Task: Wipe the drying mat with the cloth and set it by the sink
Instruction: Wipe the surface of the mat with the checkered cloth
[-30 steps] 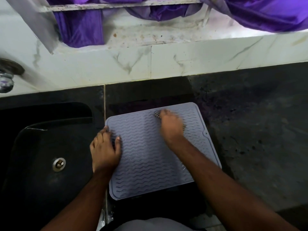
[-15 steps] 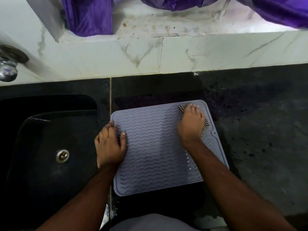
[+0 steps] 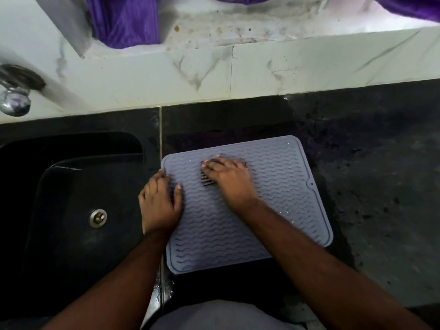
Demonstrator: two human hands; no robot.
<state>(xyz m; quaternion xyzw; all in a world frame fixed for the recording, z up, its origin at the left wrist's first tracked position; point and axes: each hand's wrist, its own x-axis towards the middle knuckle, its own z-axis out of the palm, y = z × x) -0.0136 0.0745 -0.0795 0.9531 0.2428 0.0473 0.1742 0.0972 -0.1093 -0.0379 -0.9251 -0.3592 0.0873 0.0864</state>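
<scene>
Head view. A pale grey drying mat (image 3: 250,210), rectangular with rounded corners, a raised rim and rows of wavy ridges, is lying flat on a dark speckled stone counter (image 3: 381,186), just beside the black sink (image 3: 59,210). The right hand (image 3: 229,178) is pressing a dark, checked cloth (image 3: 207,180) onto the far middle of the mat; its fingers are lying extended and close together over the cloth, which is showing only at the fingertips and beside the thumb. The left hand (image 3: 160,202) is resting on the mat's left edge, fingers straight and flat, thumb spread onto the ridges, holding nothing. Small water droplets are glinting on the mat's right part. A round metal drain (image 3: 98,218) is sitting in the sink basin. Pale marble-veined tiles (image 3: 262,72) are rising behind the counter, beneath purple fabric (image 3: 126,22).
</scene>
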